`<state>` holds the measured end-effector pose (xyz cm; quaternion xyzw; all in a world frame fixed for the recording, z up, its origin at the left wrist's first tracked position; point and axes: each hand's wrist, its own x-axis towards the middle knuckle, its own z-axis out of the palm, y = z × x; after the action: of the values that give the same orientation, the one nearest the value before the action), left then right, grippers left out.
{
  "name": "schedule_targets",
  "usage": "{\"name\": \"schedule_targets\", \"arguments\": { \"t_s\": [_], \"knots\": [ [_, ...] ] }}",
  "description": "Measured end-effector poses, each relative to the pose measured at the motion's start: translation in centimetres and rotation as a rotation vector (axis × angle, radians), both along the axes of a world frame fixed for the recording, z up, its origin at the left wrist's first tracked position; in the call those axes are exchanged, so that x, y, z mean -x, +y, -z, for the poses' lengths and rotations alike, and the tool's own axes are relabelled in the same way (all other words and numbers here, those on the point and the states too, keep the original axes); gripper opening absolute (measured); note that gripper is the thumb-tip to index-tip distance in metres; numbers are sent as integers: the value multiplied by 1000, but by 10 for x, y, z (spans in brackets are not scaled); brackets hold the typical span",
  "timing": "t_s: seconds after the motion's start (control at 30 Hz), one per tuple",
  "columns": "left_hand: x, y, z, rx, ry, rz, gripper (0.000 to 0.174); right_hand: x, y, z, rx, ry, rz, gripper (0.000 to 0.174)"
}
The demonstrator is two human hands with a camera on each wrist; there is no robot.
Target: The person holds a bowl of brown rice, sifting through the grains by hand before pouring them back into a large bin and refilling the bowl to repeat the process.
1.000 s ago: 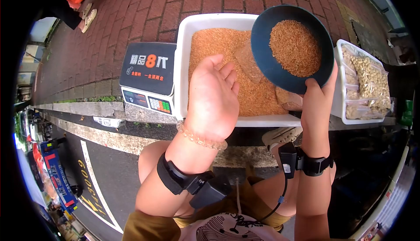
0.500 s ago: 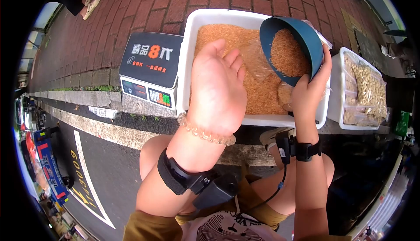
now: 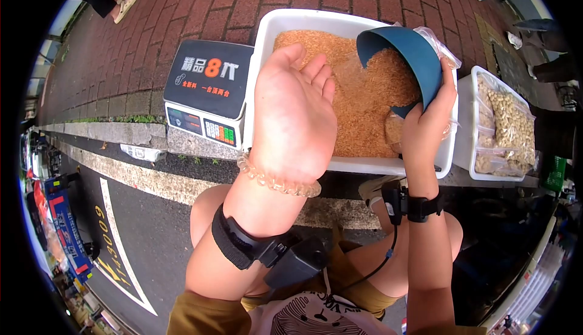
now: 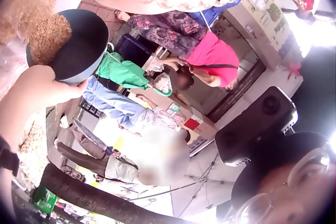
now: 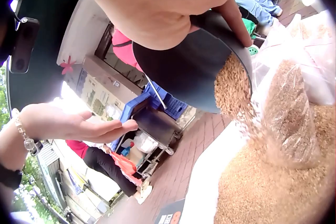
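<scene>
My right hand [image 3: 430,125] grips a dark blue bowl [image 3: 426,68] by its rim, over the right side of a white tub [image 3: 303,19]. The bowl is steeply tipped toward the tub's middle. From its lip a stream of reddish-brown grain [image 5: 234,90] falls in the right wrist view. Loose grain [image 3: 364,137] of the same look fills much of the tub. A clear plastic bag of grain [image 5: 289,113] lies in it near the stream. Over the tub's left side, my left hand [image 3: 294,119] is held palm up with nothing on it, fingers loosely extended.
A scale [image 3: 209,80] with a black top stands against the tub's left side. To the right, a second white tub [image 3: 466,125] holds bags of pale nuts [image 3: 513,113]. Brick paving [image 3: 206,7] stretches beyond, with bystanders' feet [image 3: 126,6] at the far left.
The bowl has tipped from nearly level to steeply tilted, and its grain now pours out into the tub. My left hand has stayed palm up, shifting only slightly.
</scene>
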<state>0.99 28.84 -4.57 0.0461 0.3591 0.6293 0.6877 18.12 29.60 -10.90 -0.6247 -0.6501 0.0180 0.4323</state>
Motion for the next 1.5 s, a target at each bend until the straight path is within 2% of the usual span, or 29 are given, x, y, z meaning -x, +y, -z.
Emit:
{"name": "schedule_targets", "arguments": {
  "t_s": [0.1,0.4,0.47,0.5,0.57,0.6,0.63,0.7,0.9,0.93,0.97,1.03,1.1,1.17,1.3,1.37,1.43,1.5],
  "knots": [
    [-4,2,-4,62,18,-39,54,2,-2,-4,7,3,-11,75],
    [-2,2,0,13,-24,21,55,-10,2,4,-23,1,2,73],
    [-1,2,0,15,-21,22,54,-15,5,12,155,576,-24,64],
    [-1,2,-1,17,-18,19,53,-15,3,6,152,578,-20,64],
    [-1,4,-3,34,-21,4,51,-16,-2,-12,586,1301,53,53],
    [-1,5,-5,52,-25,-16,49,-19,-2,-13,671,1528,-2,46],
    [0,5,-5,51,-22,-11,49,-20,-4,-14,666,1532,0,46],
    [0,5,-5,28,16,-26,48,-18,-10,-22,690,1749,-17,37],
    [-8,5,-1,14,110,22,50,-6,-25,-38,666,1727,-197,38],
    [-14,6,-6,113,163,0,46,-3,-26,-41,664,1728,-210,38],
    [-16,7,-6,105,168,-6,46,1,-28,-43,665,1701,-195,37],
    [-20,6,-10,-36,-43,164,39,5,-33,-47,669,1647,-158,36],
    [-24,2,-17,30,7,136,35,7,-36,-46,665,1641,-216,38],
    [-24,1,-18,19,7,168,35,13,-38,-50,477,1580,-208,41],
    [-16,3,-18,-2,-67,215,35,10,-40,-51,382,1539,-226,44],
    [-15,2,-20,-26,-59,220,36,6,-41,-54,357,1489,-305,47],
    [-15,1,-22,-39,-29,194,36,6,-44,-57,335,1545,-295,47],
    [-15,1,-22,-46,-2,174,36,3,-46,-56,268,1627,-376,48]
  ]
}}
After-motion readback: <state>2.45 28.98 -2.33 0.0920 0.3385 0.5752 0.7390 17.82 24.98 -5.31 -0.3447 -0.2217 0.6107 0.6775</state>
